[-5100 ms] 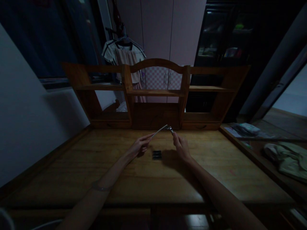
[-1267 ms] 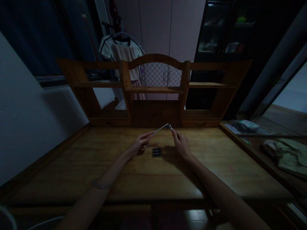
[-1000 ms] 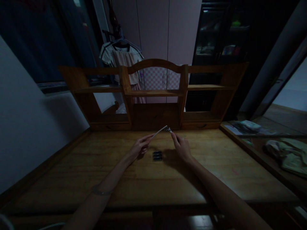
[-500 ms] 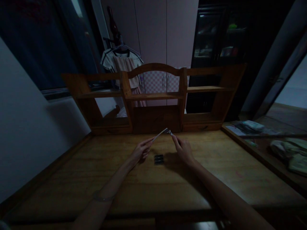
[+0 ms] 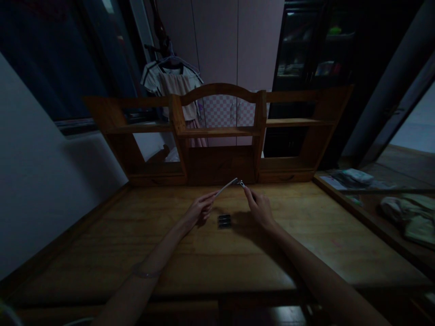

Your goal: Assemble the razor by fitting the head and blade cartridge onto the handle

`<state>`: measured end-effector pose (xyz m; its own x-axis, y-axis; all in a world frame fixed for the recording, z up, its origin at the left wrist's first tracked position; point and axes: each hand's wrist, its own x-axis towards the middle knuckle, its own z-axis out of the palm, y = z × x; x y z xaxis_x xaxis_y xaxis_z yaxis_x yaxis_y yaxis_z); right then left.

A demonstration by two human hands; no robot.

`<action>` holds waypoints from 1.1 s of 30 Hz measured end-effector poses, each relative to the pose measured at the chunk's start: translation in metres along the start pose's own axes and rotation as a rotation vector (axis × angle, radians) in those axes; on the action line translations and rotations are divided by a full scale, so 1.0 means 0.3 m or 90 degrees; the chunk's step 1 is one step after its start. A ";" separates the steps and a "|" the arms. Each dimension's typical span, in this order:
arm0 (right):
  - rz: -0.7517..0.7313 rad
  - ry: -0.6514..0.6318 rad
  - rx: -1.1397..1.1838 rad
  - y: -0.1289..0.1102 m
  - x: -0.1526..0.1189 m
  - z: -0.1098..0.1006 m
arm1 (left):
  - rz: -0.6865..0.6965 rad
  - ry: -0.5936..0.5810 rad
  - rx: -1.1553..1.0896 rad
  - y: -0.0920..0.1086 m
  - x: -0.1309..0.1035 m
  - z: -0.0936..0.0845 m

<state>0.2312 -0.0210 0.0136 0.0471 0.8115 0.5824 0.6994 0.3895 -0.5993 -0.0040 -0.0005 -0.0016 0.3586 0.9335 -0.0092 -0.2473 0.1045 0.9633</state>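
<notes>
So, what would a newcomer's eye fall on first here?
Probably the arched wooden hutch at the far edge of the desk. Then the thin pale strip in the left hand, its tip close to the shiny tool in the right hand. Nearer the camera lies a small black object.

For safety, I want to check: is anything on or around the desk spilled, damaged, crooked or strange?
Nothing on the brown wooden desk looks spilled or askew; the small black pieces lie in a neat group. To its right, the pale green cloth is crumpled, merely untidy. Small damage would not show in this dimness.
</notes>
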 end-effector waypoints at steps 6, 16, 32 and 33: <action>0.000 -0.005 -0.004 0.004 0.000 0.000 | 0.008 -0.014 -0.023 0.004 -0.004 0.003; 0.001 -0.011 0.001 0.000 0.000 0.000 | -0.019 -0.035 -0.006 -0.006 0.004 -0.008; 0.000 -0.015 -0.008 0.004 -0.002 0.001 | -0.014 -0.053 0.009 -0.004 0.001 -0.007; -0.001 -0.013 -0.007 0.005 -0.002 0.001 | -0.015 -0.056 0.010 -0.003 0.001 -0.007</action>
<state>0.2319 -0.0207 0.0123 0.0318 0.8201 0.5714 0.7072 0.3855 -0.5926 -0.0057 0.0004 -0.0030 0.4418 0.8971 -0.0085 -0.2241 0.1195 0.9672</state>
